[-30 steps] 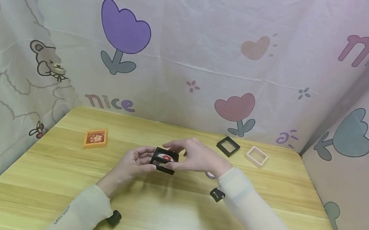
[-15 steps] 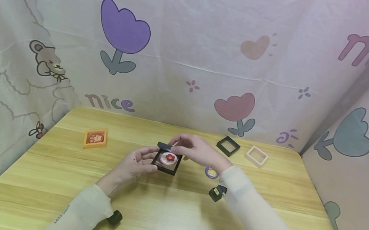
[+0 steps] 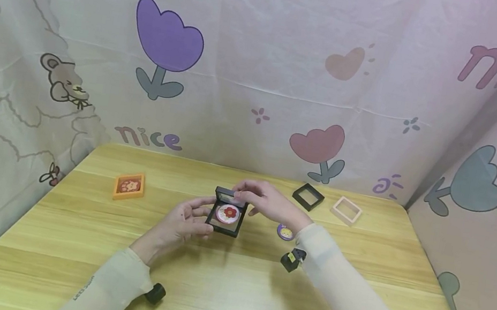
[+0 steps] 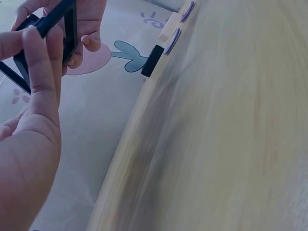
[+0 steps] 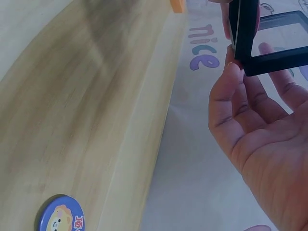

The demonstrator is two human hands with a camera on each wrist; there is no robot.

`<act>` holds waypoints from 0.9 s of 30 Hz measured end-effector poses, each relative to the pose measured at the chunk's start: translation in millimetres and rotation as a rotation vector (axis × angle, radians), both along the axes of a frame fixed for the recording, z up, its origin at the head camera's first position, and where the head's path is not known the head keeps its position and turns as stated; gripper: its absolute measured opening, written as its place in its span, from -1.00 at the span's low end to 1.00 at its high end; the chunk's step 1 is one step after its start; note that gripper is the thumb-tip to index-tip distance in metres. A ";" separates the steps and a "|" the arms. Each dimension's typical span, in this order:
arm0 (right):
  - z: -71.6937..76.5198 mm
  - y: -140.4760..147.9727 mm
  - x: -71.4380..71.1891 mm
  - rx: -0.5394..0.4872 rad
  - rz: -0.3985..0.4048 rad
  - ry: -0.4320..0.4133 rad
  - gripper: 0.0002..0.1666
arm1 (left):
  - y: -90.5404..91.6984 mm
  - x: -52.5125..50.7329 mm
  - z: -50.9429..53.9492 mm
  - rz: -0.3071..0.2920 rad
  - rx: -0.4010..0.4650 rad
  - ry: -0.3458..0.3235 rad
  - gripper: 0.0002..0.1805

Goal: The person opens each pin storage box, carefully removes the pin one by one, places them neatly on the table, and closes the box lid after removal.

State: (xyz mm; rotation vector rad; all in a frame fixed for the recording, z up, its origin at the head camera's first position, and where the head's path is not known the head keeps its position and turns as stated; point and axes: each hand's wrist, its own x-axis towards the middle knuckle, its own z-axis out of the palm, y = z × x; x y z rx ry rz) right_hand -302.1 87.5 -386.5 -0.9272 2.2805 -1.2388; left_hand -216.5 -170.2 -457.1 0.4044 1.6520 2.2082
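White printed cloth [image 3: 243, 67] is hung behind a wood-grained table [image 3: 226, 292]. Above it, one side of a black hinged case [image 3: 223, 230] is gripped by the left hand [image 3: 181, 223]; its raised lid [image 3: 225, 194] is pinched by the right hand [image 3: 270, 202]. To the left, an orange frame [image 3: 129, 197] is filled with a reddish-brown picture. Through a black frame [image 3: 299, 203] and a pale pink frame [image 3: 341, 218], the wood is seen. Inside the case, a round badge [image 3: 227, 214] (red-flowered) is contained; near the right wrist, a blue badge [image 3: 285, 232] is laid.
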 end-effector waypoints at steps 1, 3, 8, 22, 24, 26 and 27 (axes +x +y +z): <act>-0.5 0.3 -0.4 -0.004 0.000 -0.002 -0.53 | 0.2 -0.1 -0.1 -0.001 -0.002 -0.002 -0.03; -1.7 0.4 -1.2 -0.015 0.001 -0.009 -0.52 | 0.6 0.1 0.0 0.001 -0.010 -0.010 -0.02; -2.6 -0.7 -1.4 -0.040 0.006 -0.037 -0.52 | 1.9 0.9 0.4 0.014 -0.037 -0.030 0.01; -6.7 -6.3 -0.5 -0.070 -0.015 -0.102 -0.40 | 7.0 -0.1 1.6 0.033 -0.040 -0.113 -0.36; -7.8 -7.7 -0.2 -0.073 -0.019 -0.110 -0.39 | 8.2 -1.6 1.1 0.068 -0.047 -0.145 -0.54; -8.4 -9.7 0.7 -0.082 -0.021 -0.128 -0.38 | 9.1 -2.7 0.7 0.105 -0.062 -0.171 -0.63; -8.6 -11.0 1.3 -0.086 -0.019 -0.136 -0.37 | 9.4 -3.2 0.7 0.125 -0.067 -0.184 -0.66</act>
